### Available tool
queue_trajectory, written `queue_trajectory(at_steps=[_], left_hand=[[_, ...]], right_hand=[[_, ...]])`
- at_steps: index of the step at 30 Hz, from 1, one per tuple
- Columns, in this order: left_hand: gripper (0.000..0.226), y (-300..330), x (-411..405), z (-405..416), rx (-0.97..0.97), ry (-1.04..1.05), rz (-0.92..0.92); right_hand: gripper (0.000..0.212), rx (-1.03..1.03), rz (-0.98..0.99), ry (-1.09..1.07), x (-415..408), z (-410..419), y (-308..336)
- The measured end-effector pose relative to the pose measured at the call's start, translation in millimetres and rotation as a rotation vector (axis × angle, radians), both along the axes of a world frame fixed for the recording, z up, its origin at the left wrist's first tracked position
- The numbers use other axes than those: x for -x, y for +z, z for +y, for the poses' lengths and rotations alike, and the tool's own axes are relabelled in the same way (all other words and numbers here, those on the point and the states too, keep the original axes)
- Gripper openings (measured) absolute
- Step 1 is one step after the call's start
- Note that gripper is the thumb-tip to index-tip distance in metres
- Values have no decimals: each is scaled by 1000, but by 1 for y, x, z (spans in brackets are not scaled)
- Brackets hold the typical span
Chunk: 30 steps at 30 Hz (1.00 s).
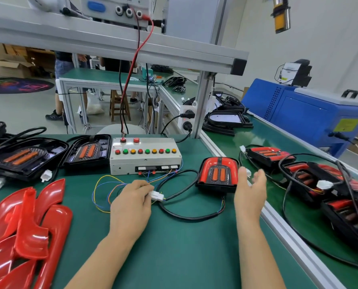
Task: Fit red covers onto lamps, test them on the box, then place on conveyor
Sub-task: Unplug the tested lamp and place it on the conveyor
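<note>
A lamp with a red cover fitted (217,173) stands on the green table, right of the grey test box (145,156). Its black cable loops back to a white connector (156,195), which my left hand (132,202) pinches at the plug joining the box's coloured wires. My right hand (250,189) hovers open just right of the covered lamp, fingers relaxed, holding nothing. A pile of loose red covers (25,228) lies at the lower left. Two uncovered black lamps (25,155) (88,151) sit left of the box.
The green conveyor belt (263,140) runs along the right behind an aluminium rail (282,224), carrying several finished red lamps (328,184) with cables. A blue machine (311,119) stands beyond it. An aluminium post (202,105) with a power socket rises behind the box. People stand at a far table.
</note>
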<state>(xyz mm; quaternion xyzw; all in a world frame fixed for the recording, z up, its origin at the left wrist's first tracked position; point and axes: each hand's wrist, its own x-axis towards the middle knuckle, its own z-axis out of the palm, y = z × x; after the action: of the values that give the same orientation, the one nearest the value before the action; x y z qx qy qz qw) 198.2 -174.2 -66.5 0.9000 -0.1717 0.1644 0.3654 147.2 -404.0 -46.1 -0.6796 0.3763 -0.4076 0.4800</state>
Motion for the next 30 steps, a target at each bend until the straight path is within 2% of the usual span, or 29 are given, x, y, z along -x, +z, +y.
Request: queue_trajectory(at_steps=[2,4,6,9,14,18,21,24,27,30], left_hand=[[19,2,0,-1,-27,-18,-55],[17,3,-1,-1,-75,-54,-125],[18,3,-1,-1,-116,-84,-183],[21,2,-1,-3,-183,-141,-244],[26,3,-9,-5,-303,-86,-277],[28,4,-6,-13,-384,-135,-355],[29,2,-6,-11,-317,-223,-334],[28,-1,-7,-8,-255,-323,-211],[24,2,-8,-9,-80,-293,-87],[25,13,-17,-6,76,-164,-217]], right_hand=[[22,-328,-103,79,-2,-5,0],[28,-574,-208,162,-3,-8,2],[23,-707,-265,255,-6,-12,1],[12,-726,-230,314,-7,-14,-4],[19,-760,-411,275,-1,-14,-5],[21,-708,-452,381,2,-10,-4],[25,-671,-420,439,-1,-1,-7],[42,-632,-402,504,-5,5,-11],[45,-605,-388,546,-7,12,-12],[36,-578,-370,563,-7,14,-13]])
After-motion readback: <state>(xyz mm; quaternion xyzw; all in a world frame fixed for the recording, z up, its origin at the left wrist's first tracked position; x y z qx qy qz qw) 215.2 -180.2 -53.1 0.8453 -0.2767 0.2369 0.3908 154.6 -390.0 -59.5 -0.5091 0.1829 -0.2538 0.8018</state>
